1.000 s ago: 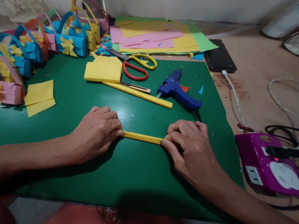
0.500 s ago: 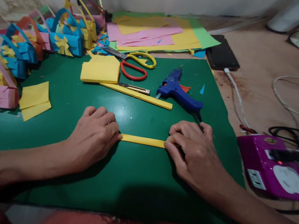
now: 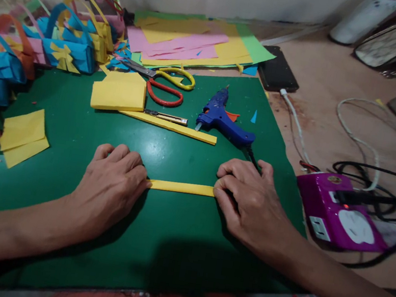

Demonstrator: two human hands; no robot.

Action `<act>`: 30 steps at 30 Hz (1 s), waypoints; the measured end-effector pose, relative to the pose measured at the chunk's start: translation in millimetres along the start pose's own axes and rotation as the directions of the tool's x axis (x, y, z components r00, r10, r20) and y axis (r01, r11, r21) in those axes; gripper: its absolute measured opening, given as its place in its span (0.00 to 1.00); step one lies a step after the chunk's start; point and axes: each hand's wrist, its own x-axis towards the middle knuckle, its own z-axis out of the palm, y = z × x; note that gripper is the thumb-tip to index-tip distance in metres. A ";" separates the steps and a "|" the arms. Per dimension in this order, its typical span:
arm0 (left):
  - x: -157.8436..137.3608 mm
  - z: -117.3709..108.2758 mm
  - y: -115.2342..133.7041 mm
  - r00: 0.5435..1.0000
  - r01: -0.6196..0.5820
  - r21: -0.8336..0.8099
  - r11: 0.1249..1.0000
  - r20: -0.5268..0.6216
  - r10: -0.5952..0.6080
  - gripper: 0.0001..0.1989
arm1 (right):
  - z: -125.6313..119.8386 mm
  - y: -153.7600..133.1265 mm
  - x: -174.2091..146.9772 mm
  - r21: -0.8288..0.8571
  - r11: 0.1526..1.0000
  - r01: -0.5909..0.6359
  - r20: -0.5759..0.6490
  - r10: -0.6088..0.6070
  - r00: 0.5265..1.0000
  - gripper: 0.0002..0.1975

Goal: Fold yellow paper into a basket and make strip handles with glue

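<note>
A narrow folded yellow paper strip (image 3: 181, 187) stretches level between my two hands, close to the green mat. My left hand (image 3: 112, 188) pinches its left end with the fingers curled in. At the other end, my right hand (image 3: 246, 195) is closed on the strip in a like pinch. The strip's ends are hidden under the fingers. Beyond the hands lie a second yellow strip (image 3: 174, 128), a folded yellow paper piece (image 3: 118, 94), a box cutter (image 3: 169, 118) and a blue glue gun (image 3: 224, 120), its cord running down behind my right hand.
Scissors (image 3: 170, 85) with red and yellow handles lie by stacked coloured paper (image 3: 191, 43). Several small paper baskets (image 3: 73, 53) crowd the left. Yellow paper (image 3: 25, 135) rests on the green mat (image 3: 75, 125). To the right are a phone (image 3: 278, 70), cables and a purple power box (image 3: 337, 209).
The view has swung slightly right, so most things sit further left in it. The visible stretch of strip between my hands has grown a little longer. Both hands keep their hold.
</note>
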 end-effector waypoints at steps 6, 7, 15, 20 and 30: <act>0.4 1.3 -1.1 0.999 0.023 -0.041 0.999 0.025 -0.022 0.14 | 1.3 1.0 1.1 -0.037 0.999 -0.009 -0.010 0.009 1.000 0.11; 0.6 1.4 -1.3 0.999 0.022 -0.047 0.999 0.029 -0.021 0.14 | 1.5 1.1 1.4 -0.040 0.999 -0.008 -0.009 0.007 1.000 0.11; 0.9 1.0 -2.6 1.000 -0.003 -0.052 0.999 0.018 0.004 0.14 | 1.1 0.5 1.5 -0.115 0.993 0.017 -0.007 -0.018 1.000 0.10; 2.3 1.2 -1.3 1.000 0.014 -0.025 1.000 0.014 -0.013 0.15 | 4.5 2.0 1.9 -0.174 0.983 0.058 -0.048 -0.068 0.997 0.09; 2.6 2.4 -0.7 1.000 0.022 -0.040 0.999 0.020 -0.021 0.13 | 8.4 6.2 3.9 -0.135 0.987 0.091 -0.107 -0.106 0.989 0.10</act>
